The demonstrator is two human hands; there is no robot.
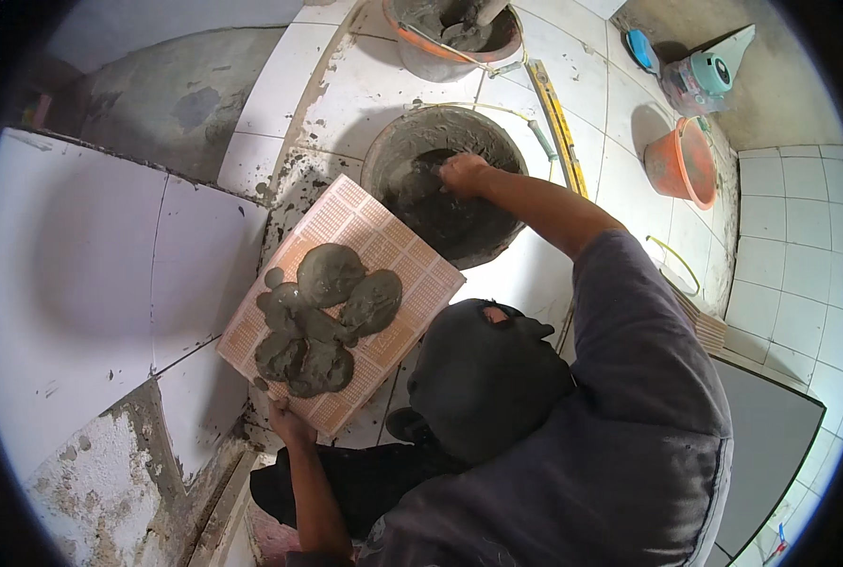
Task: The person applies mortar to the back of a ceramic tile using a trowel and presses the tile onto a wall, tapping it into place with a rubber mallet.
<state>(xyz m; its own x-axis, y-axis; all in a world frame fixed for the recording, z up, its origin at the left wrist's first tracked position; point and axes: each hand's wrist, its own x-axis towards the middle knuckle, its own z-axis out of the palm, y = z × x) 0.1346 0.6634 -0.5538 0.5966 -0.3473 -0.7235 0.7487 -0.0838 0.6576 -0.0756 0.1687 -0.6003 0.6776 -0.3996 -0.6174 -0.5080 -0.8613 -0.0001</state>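
Note:
My left hand (292, 423) grips the lower corner of a tile (374, 227), which is tilted with its ribbed orange-brown back up. Several grey dollops of mortar (322, 321) lie across the middle of that back. My right hand (464, 176) is closed inside a round bucket (383, 132) of wet mortar, just beyond the tile. It appears to hold a mortar-covered trowel (419, 180), whose handle is mostly hidden by my fingers. My bent knee (487, 378), in dark trousers with a hole, is next to the tile's right corner.
Another mortar bucket (431, 61) stands at the far side with a tool in it. A yellow spirit level (558, 128) lies on the white tiled floor. Farther right are an orange bucket (681, 163) and a teal-lidded container (700, 80). A partly tiled wall (81, 246) rises at left.

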